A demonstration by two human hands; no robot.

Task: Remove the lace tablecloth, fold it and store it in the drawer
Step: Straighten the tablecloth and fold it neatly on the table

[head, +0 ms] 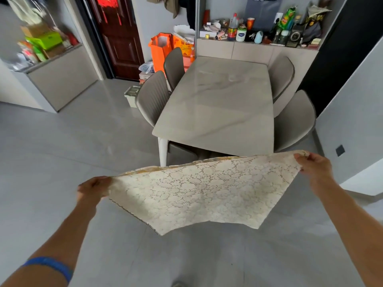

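hands (93, 188): 2 | lace tablecloth (199, 193): 1 | table (219, 108): 1 | chairs (152, 98): 4 | orange bag (160, 49): 1

Two bare forearms are seen from the head camera, both uncovered from wrist to frame edge; no sleeves are shown. A blue band (51, 266) is worn on the left forearm, high up near the elbow, close to the lower left corner of the frame; it is plain, smooth-looking, and no marking can be made out on it. Left hand (91, 188) and right hand (316, 165) are bare, no gloves. Rings or a watch cannot be told at this sharpness. At the bottom edge a small greyish rounded shape (178, 284) is seen, possibly a shoe tip; too cropped to tell.
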